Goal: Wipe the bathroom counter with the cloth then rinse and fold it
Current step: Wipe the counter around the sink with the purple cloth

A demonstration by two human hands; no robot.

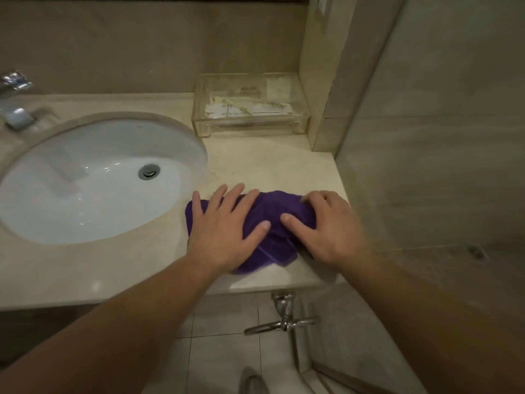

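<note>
A purple cloth lies bunched on the beige stone counter, to the right of the sink and near the front edge. My left hand lies flat on the cloth's left half with its fingers spread and straight. My right hand rests on the right half; its thumb lies along the cloth and its fingers curl over the cloth's far right edge. Both hands cover much of the cloth.
A white oval sink with a metal drain is set in the counter at left, a chrome tap behind it. A clear plastic box with sachets stands at the back right. A tiled wall bounds the right. A metal valve hangs below the counter.
</note>
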